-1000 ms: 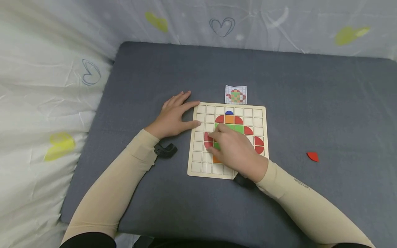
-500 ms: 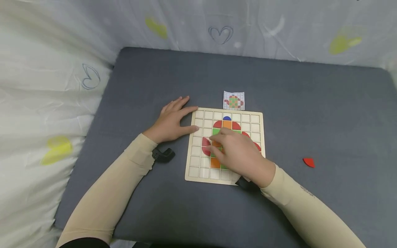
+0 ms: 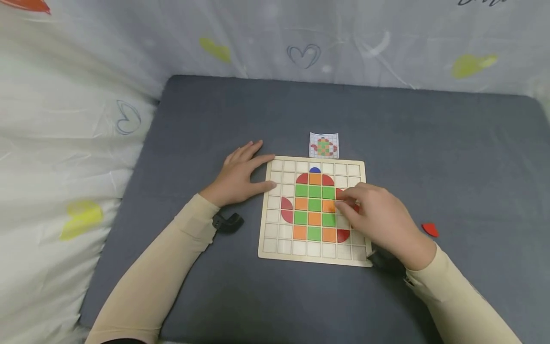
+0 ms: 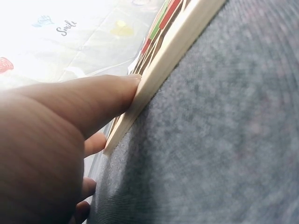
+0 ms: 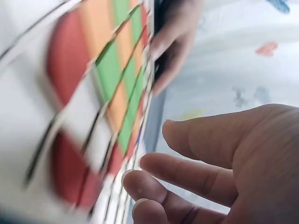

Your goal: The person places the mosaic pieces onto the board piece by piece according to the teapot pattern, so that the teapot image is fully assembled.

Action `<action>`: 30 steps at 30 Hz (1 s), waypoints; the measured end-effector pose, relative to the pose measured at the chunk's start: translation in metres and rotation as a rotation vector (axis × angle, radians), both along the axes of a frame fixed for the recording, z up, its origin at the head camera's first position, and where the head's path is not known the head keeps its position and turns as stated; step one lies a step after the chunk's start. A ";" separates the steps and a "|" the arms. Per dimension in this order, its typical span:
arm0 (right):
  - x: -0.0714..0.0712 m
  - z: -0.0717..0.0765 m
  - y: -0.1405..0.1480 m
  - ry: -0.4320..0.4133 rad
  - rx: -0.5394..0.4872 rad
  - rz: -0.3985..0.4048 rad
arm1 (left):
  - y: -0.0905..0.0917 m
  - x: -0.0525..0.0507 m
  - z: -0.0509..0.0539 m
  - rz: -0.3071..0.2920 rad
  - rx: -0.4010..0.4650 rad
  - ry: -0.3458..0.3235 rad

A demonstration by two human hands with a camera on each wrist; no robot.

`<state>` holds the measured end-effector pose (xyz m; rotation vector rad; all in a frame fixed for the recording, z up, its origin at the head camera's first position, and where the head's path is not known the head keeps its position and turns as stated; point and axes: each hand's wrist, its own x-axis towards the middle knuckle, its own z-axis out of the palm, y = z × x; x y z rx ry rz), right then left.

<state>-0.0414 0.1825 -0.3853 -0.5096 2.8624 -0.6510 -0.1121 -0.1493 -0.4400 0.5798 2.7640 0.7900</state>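
A square wooden grid board (image 3: 309, 259) lies on the table with green, orange and red pieces and a blue half-round (image 3: 315, 170) in its cells. My left hand (image 3: 236, 177) is at the board's left edge, thumb and index finger touching the rim; the left wrist view shows the thumb (image 4: 112, 95) against it. Over the right part of the board is my right hand (image 3: 384, 222), hiding some red pieces. Its fingers are loosely bent with a gap to the thumb, and nothing shows between them in the right wrist view (image 5: 224, 168).
A small printed card (image 3: 324, 146) with a teapot-like pattern lies behind the board. One loose red quarter-round piece (image 3: 430, 230) is on the grey table (image 3: 215, 296), right of my right hand. White patterned cloth (image 3: 258, 43) hangs behind and at the left.
My right hand has moved from the middle of the pattern to the board's right side, uncovering green and orange squares. The left hand keeps its place on the rim. The head view has shifted slightly.
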 end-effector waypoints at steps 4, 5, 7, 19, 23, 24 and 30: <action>0.007 -0.008 0.030 -0.010 -0.005 -0.093 | 0.004 -0.002 0.001 -0.007 -0.007 -0.003; 0.009 -0.010 0.037 -0.007 -0.007 -0.113 | 0.005 -0.002 0.002 -0.008 -0.008 -0.007; 0.013 -0.014 0.051 0.019 -0.004 -0.147 | 0.006 -0.003 0.002 -0.014 -0.013 -0.007; 0.029 -0.020 0.123 0.007 0.082 -0.289 | 0.010 -0.007 0.003 -0.025 -0.007 0.001; 0.032 -0.017 0.142 -0.030 0.090 -0.308 | 0.008 -0.004 0.000 -0.019 -0.004 -0.004; 0.033 -0.017 0.145 -0.043 0.093 -0.310 | 0.007 -0.002 0.000 -0.013 -0.001 -0.004; 0.039 -0.021 0.156 -0.085 0.115 -0.301 | 0.001 0.000 0.000 0.002 0.006 0.015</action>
